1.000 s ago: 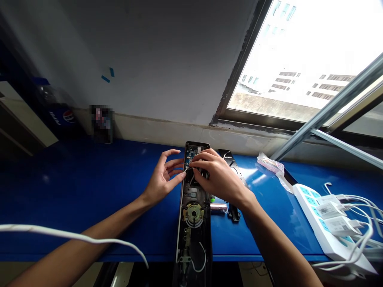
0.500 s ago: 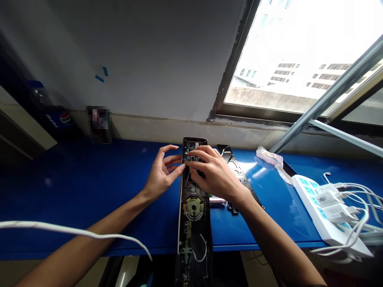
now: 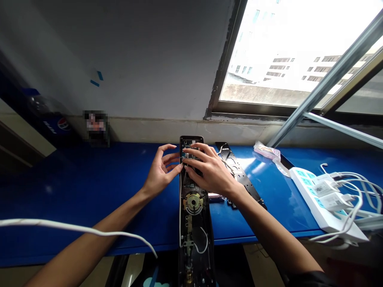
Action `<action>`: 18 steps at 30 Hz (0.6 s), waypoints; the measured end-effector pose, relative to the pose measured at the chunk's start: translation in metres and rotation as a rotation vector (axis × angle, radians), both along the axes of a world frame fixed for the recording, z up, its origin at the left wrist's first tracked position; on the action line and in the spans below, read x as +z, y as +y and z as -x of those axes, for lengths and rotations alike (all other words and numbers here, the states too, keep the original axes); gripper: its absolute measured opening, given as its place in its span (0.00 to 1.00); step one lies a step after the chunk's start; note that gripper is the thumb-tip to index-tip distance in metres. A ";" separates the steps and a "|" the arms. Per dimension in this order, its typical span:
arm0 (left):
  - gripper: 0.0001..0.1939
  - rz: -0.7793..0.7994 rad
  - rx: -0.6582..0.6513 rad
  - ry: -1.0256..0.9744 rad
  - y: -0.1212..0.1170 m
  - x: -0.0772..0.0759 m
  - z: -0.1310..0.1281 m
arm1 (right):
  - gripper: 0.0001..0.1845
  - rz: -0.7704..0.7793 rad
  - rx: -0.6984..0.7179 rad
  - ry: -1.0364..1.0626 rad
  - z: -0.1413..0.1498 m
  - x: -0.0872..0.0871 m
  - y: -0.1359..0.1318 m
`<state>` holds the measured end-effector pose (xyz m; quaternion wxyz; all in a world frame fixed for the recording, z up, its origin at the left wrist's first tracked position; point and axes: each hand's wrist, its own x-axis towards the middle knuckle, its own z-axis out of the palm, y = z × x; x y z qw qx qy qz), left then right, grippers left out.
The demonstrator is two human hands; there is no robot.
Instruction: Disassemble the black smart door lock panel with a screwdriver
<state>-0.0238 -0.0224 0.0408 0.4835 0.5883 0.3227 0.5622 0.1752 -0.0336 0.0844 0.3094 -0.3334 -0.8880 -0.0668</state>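
a blue pepsi cabinet (image 3: 56,123) stands at far left, and a small pixelated object (image 3: 96,126), too blurred to name, sits at the back of the blue table (image 3: 89,179); a white cable (image 3: 74,227) runs across the foreground above the left forearm; the left hand (image 3: 161,169) is open, its fingers spread and curved, the fingertips at the lock's left edge; the opened electronic door lock (image 3: 194,207) lies lengthwise on the table, its near end jutting past the front edge, with a circuit board (image 3: 188,154) at its far end and a round brass-coloured mechanism (image 3: 193,204) mid-body; the right hand (image 3: 211,169) curves over the far end, fingers on the board, though any small pinched part is hidden; a black metal plate (image 3: 239,175) lies just right of the lock, beside a small silver cylinder (image 3: 216,195); further right are a plastic packet (image 3: 266,151) and a white power strip (image 3: 315,199) with two white chargers (image 3: 324,188) plugged in; a window (image 3: 269,59) shows pale buildings above.
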 end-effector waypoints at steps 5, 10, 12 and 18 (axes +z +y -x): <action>0.26 0.027 0.016 0.188 -0.009 -0.003 -0.002 | 0.14 0.024 -0.014 0.192 -0.017 0.007 0.008; 0.21 -0.003 0.044 0.269 -0.014 -0.007 -0.006 | 0.14 0.113 -0.137 0.208 -0.033 0.010 0.021; 0.21 -0.005 0.062 0.266 -0.013 -0.008 -0.007 | 0.13 0.161 -0.232 0.191 -0.037 0.008 0.023; 0.21 0.018 0.077 0.238 -0.012 -0.010 -0.007 | 0.04 0.415 -0.476 -0.032 -0.040 -0.002 0.025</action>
